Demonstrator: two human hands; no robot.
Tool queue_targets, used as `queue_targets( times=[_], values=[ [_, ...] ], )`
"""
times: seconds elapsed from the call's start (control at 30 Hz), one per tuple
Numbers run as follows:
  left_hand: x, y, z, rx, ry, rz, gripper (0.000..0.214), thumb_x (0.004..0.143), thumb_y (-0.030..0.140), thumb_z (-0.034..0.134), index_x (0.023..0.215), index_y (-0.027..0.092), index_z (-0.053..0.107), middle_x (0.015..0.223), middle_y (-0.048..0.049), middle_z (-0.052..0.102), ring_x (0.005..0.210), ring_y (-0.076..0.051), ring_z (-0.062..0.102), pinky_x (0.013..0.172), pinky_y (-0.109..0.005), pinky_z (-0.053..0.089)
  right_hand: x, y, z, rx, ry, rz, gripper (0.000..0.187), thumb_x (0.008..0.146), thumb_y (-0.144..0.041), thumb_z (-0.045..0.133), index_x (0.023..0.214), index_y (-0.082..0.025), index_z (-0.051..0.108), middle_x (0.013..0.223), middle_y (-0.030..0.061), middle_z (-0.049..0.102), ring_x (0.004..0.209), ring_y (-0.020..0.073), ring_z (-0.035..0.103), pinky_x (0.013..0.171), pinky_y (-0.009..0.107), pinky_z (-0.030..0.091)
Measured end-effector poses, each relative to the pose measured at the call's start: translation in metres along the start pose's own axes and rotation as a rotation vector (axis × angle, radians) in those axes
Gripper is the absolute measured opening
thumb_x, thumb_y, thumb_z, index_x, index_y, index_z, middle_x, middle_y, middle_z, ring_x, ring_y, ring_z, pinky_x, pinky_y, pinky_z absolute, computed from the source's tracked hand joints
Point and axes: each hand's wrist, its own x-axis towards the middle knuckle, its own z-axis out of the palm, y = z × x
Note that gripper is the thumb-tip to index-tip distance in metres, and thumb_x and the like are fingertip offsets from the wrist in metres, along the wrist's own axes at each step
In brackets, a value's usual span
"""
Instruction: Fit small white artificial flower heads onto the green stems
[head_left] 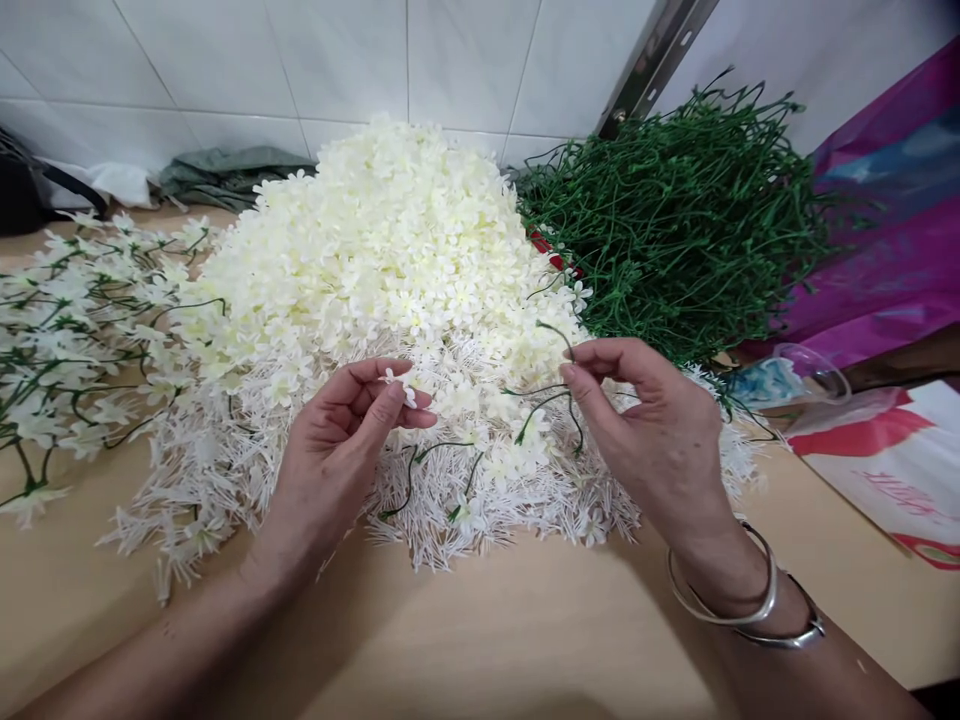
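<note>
Between the thumb and fingers of my left hand (352,425) is a small white artificial flower (403,386). My right hand (652,430) pinches a branched green plastic stem (551,394), its thin curved ends spreading to the left. The two hands are apart, the stem not touching the held flower. Beneath and behind them lies a large heap of white and cream artificial flowers (405,240). Thin white stalks (442,510) stick out along its front. A few loose green stem pieces (409,485) rest on the heap's front, close to my left hand.
A big pile of green stems (682,220) stands at the right back. Flowered green sprays (82,330) lie at the left. Farther right are a clear plastic cup (814,375), a red and white bag (892,460) and a purple bag (885,220). A tiled wall (345,60) closes the back.
</note>
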Motion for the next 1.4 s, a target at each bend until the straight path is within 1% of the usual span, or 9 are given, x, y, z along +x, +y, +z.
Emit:
queue_targets(
  times=[0.1,0.2,0.37,0.5,0.63,0.87,1.07,1.27,1.4],
  values=[
    [-0.001,0.001,0.0,-0.012,0.024,0.013,0.01,0.095,0.03,0.076,0.102,0.024,0.073,0.085,0.002,0.077,0.077,-0.011,0.076,0.08,-0.02,0.061,0.006,-0.001,-0.007,0.044,0.096,0.067,0.003,0.093,-0.028,0.07,0.094,-0.025,0.07,0.083,0.0021,0.075,0.075,0.0198,0.068,0.076,0.038,0.052],
    [-0.004,0.001,0.001,0.015,0.015,0.012,0.008,0.094,0.03,0.077,0.097,0.024,0.073,0.085,0.0026,0.075,0.078,-0.011,0.075,0.08,-0.02,0.061,0.007,-0.004,-0.009,0.282,0.099,0.161,0.006,0.09,-0.027,0.072,0.095,-0.026,0.069,0.083,0.0011,0.071,0.075,0.0184,0.066,0.071,0.035,0.053],
    [-0.009,0.003,0.008,0.077,-0.069,-0.008,0.006,0.095,0.029,0.075,0.097,0.023,0.074,0.091,0.0009,0.075,0.077,-0.011,0.075,0.079,-0.021,0.061,-0.007,-0.018,0.0,0.624,-0.161,0.261,0.005,0.089,-0.025,0.073,0.093,-0.023,0.07,0.076,-0.0016,0.066,0.067,0.0133,0.06,0.062,0.028,0.05],
    [-0.007,0.005,0.011,0.064,-0.031,-0.025,0.013,0.09,0.033,0.08,0.092,0.022,0.073,0.094,-0.0017,0.076,0.085,-0.014,0.074,0.084,-0.024,0.062,-0.017,-0.028,0.005,0.673,-0.287,0.284,0.008,0.087,-0.026,0.075,0.094,-0.022,0.073,0.072,-0.0027,0.063,0.068,0.0128,0.06,0.065,0.027,0.051],
    [-0.003,0.006,0.013,0.041,0.007,-0.041,0.015,0.085,0.032,0.085,0.089,0.022,0.075,0.089,0.0008,0.072,0.074,-0.011,0.07,0.075,-0.02,0.06,-0.024,-0.035,0.005,0.682,-0.404,0.243,0.011,0.088,-0.025,0.074,0.098,-0.022,0.076,0.073,-0.0026,0.065,0.069,0.0128,0.062,0.066,0.026,0.053],
    [-0.004,0.005,0.011,0.043,-0.015,-0.101,0.017,0.084,0.031,0.084,0.095,0.021,0.076,0.087,0.0013,0.073,0.073,-0.011,0.072,0.072,-0.02,0.059,-0.028,-0.04,0.006,0.624,-0.464,0.191,0.011,0.09,-0.023,0.071,0.099,-0.023,0.077,0.07,-0.0031,0.065,0.064,0.013,0.062,0.062,0.026,0.052],
    [-0.001,0.002,0.005,0.025,0.037,-0.075,0.012,0.085,0.028,0.082,0.093,0.021,0.076,0.082,0.0017,0.073,0.075,-0.011,0.073,0.075,-0.019,0.058,-0.009,-0.014,-0.002,0.429,-0.219,0.162,0.012,0.091,-0.026,0.073,0.102,-0.024,0.076,0.075,-0.001,0.069,0.067,0.0156,0.063,0.062,0.03,0.051],
    [0.0,0.002,0.005,0.01,0.051,-0.06,0.016,0.084,0.028,0.083,0.09,0.021,0.07,0.078,0.0024,0.071,0.076,-0.015,0.077,0.074,-0.022,0.06,0.004,0.003,-0.004,0.007,-0.052,-0.132,0.016,0.094,-0.018,0.068,0.108,-0.023,0.073,0.101,0.0085,0.073,0.094,0.0255,0.069,0.086,0.043,0.053],
    [-0.001,0.004,0.007,0.041,0.055,0.015,0.018,0.082,0.026,0.085,0.083,0.021,0.067,0.074,0.0035,0.069,0.071,-0.015,0.077,0.072,-0.023,0.061,0.004,-0.011,0.003,0.016,-0.216,-0.297,0.014,0.099,-0.013,0.063,0.104,-0.022,0.072,0.097,0.0068,0.074,0.092,0.0241,0.067,0.084,0.041,0.05]
  ],
)
